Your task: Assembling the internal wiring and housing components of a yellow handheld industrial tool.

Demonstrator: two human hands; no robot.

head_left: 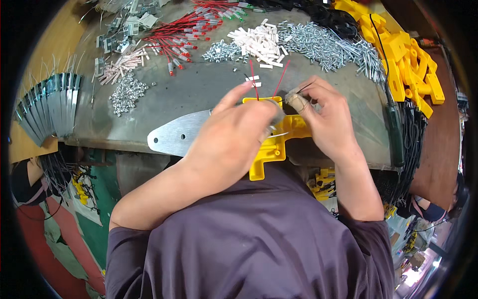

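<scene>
A yellow plastic housing [272, 148], its hollow side up, lies at the near edge of the workbench. My left hand [226, 142] is closed over its left part, one finger stretched upward; its covered fingertips hide part of the inside. A silvery metal plate with holes [172, 134] reaches out to the left from under that hand. Two red wires [282, 77] stick up out of the housing. Above the housing's right arm, my right hand [326, 112] pinches a thin dark wire [303, 87] between covered thumb and fingers. Two small white pieces [254, 81] lie just beyond.
Beyond my hands lie heaps of screws [323, 45], white strips [261, 42], nuts [128, 94] and red-wired indicator lights [181, 37]. Metal blades [50, 107] fan out at left. Yellow housings [406, 60] pile up at right, near a dark-handled tool [395, 134] and black cables [411, 149].
</scene>
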